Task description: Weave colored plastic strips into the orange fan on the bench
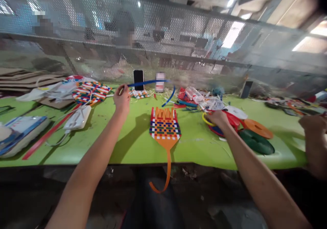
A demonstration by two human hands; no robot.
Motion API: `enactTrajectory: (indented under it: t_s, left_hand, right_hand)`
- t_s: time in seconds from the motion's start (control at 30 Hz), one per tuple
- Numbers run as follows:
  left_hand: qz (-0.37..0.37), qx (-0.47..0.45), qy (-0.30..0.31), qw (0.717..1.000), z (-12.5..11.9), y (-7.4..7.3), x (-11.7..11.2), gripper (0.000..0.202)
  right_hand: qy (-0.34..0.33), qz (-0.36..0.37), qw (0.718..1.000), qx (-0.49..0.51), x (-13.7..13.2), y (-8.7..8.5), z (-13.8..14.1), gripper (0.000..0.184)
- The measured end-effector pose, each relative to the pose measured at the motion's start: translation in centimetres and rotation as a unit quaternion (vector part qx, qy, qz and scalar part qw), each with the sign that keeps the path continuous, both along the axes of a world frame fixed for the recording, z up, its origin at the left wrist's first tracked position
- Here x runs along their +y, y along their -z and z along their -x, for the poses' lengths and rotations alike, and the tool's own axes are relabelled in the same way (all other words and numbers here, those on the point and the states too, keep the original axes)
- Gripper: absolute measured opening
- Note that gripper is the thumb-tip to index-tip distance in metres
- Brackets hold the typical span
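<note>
Raised over the left middle of the table, my left hand (122, 94) pinches one end of a blue strip (145, 83). The strip runs to the right through the air, then curls down toward the tabletop. To the right, my right hand (217, 117) reaches onto a pile of coiled strips, beside a yellow coil (207, 119) and a red coil (231, 120); its fingers are largely hidden. Between my hands lies a woven piece (165, 128) in orange, white, blue, green and red. Its long orange tail (168, 164) hangs over the front edge.
Orange (258, 128) and green (255, 141) coils lie right of the pile. Phones (138, 80) stand at the back before a mesh screen (163, 28). Left are a power strip (78, 117), a red strip (52, 132) and another woven piece (91, 92). A co-worker's hand (313, 123) shows far right.
</note>
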State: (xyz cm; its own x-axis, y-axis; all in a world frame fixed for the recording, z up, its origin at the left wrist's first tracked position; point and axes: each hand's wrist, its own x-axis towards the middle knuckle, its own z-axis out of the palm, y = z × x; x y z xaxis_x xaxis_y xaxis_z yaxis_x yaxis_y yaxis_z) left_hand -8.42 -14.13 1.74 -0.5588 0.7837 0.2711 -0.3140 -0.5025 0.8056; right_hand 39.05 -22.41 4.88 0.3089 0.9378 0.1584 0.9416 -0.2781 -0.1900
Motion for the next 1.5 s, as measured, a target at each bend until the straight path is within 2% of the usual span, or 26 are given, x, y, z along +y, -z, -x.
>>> enactTrajectory:
  t_s: [0.1, 0.17, 0.2, 0.23, 0.3, 0.37, 0.43, 0.5, 0.57, 0.67, 0.77, 0.83, 0.93, 1.0, 1.07, 1.17, 1.23, 1.33, 1.43, 1.5]
  left_hand:
    - [-0.016, 0.000, 0.063, 0.998, -1.0, 0.4, -0.6, 0.034]
    - [-0.020, -0.006, 0.100, 0.995, -1.8, 0.6, -1.0, 0.031]
    - [-0.021, -0.010, 0.116, 0.993, -2.1, 0.6, -1.2, 0.030]
    - [-0.021, -0.017, 0.132, 0.991, -2.5, 0.6, -1.3, 0.030]
    - [-0.017, -0.026, 0.175, 0.984, -3.3, 0.5, -1.8, 0.032]
    - [-0.008, -0.020, 0.234, 0.972, -4.0, 0.4, -2.5, 0.038]
    - [0.007, 0.004, 0.295, 0.956, -4.7, 0.4, -3.4, 0.043]
    - [0.021, 0.039, 0.344, 0.938, -5.2, 0.6, -4.1, 0.045]
    - [0.025, 0.069, 0.357, 0.931, -5.4, 0.9, -4.5, 0.044]
    - [0.019, 0.106, 0.290, 0.951, -5.6, 1.4, -4.2, 0.041]
    - [-0.014, 0.153, 0.172, 0.973, -5.7, 1.9, -3.6, 0.037]
    - [-0.066, 0.207, 0.074, 0.973, -5.7, 2.0, -3.5, 0.032]
    - [-0.150, 0.322, -0.060, 0.933, -5.5, 2.0, -4.1, 0.018]
    - [-0.192, 0.388, -0.099, 0.896, -5.4, 2.1, -4.7, 0.012]
    - [-0.223, 0.430, -0.108, 0.868, -5.4, 2.3, -5.1, 0.011]
    - [-0.241, 0.466, -0.105, 0.845, -5.8, 3.0, -5.4, 0.011]
    - [-0.245, 0.476, -0.103, 0.838, -6.3, 3.3, -5.4, 0.011]
    - [-0.245, 0.470, -0.109, 0.841, -7.1, 3.2, -5.6, 0.010]
    - [-0.244, 0.450, -0.145, 0.847, -7.4, 2.4, -5.7, 0.012]
    - [-0.247, 0.432, -0.175, 0.849, -7.3, 1.8, -5.5, 0.011]
  right_hand:
    - [-0.012, -0.029, 1.000, -0.003, 1.9, 1.7, 3.5, 0.025]
    - [-0.100, -0.099, 0.989, 0.049, 2.2, 1.5, 6.0, 0.023]
    - [-0.168, -0.080, 0.975, 0.123, 2.2, 1.3, 7.6, 0.023]
    - [-0.229, -0.029, 0.946, 0.225, 2.1, 1.0, 9.4, 0.030]
    - [-0.322, 0.074, 0.844, 0.422, 2.1, 0.6, 13.5, 0.047]
    - [-0.371, 0.106, 0.752, 0.535, 2.3, 0.5, 17.6, 0.055]
    - [-0.388, 0.114, 0.670, 0.623, 2.7, 0.7, 20.9, 0.058]
    - [-0.399, 0.096, 0.608, 0.679, 3.0, 1.1, 22.7, 0.060]
    - [-0.409, 0.060, 0.577, 0.704, 3.3, 1.3, 22.8, 0.059]
    - [-0.404, -0.024, 0.580, 0.707, 3.4, 1.1, 20.4, 0.054]
    - [-0.372, -0.118, 0.599, 0.700, 3.6, -0.2, 17.1, 0.050]
    - [-0.337, -0.180, 0.594, 0.708, 3.8, -1.1, 15.5, 0.052]
    - [-0.281, -0.242, 0.586, 0.720, 4.1, -1.9, 14.2, 0.051]
    - [-0.269, -0.258, 0.592, 0.715, 4.0, -1.8, 13.9, 0.045]
    - [-0.277, -0.242, 0.599, 0.711, 3.9, -1.2, 13.7, 0.040]
    - [-0.284, -0.148, 0.612, 0.723, 3.7, 0.3, 13.7, 0.041]
    - [-0.272, -0.084, 0.618, 0.733, 3.7, 1.7, 14.2, 0.040]
    - [-0.256, -0.024, 0.607, 0.752, 3.6, 3.5, 15.7, 0.040]
    - [-0.254, -0.016, 0.582, 0.773, 3.9, 4.2, 16.7, 0.040]
    - [-0.244, -0.071, 0.562, 0.787, 4.4, 4.0, 16.3, 0.042]
